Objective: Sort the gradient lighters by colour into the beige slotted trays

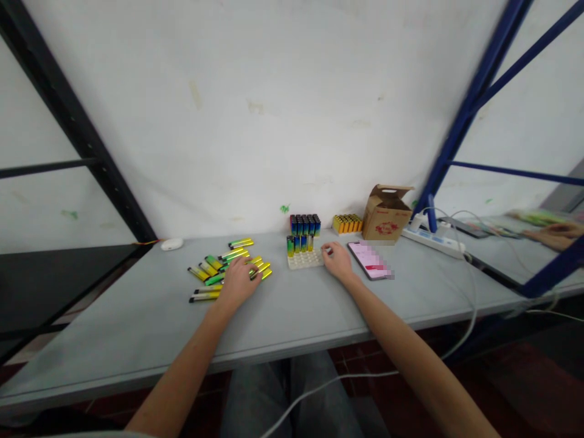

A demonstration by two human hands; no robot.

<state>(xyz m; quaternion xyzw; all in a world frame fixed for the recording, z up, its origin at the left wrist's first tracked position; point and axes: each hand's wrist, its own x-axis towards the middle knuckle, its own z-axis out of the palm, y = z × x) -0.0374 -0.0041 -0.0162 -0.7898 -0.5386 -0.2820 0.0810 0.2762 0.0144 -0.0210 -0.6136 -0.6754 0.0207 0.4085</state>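
My left hand (241, 281) reaches over a loose spread of slim, shiny yellow-green tubes (212, 296) with dark ends. Its fingers are curled round a tube at the right side of the spread, mostly hidden beneath them. A white tray with round holes (305, 260) lies to the right of the spread. A row of blue-green tubes with dark tops (297, 244) stands upright along its back. My right hand (337, 260) rests at the tray's right edge, fingers bent and pinched against it. The exact kind of the tubes is too small to make out.
Behind the tray stands a block of dark-topped blue tubes (305, 225), beside orange-yellow ones (347, 223) and an open cardboard box (387, 219). A phone (369, 260), a power strip (433, 240) and a white case (172, 244) lie around. Another person's hand (554, 236) is far right.
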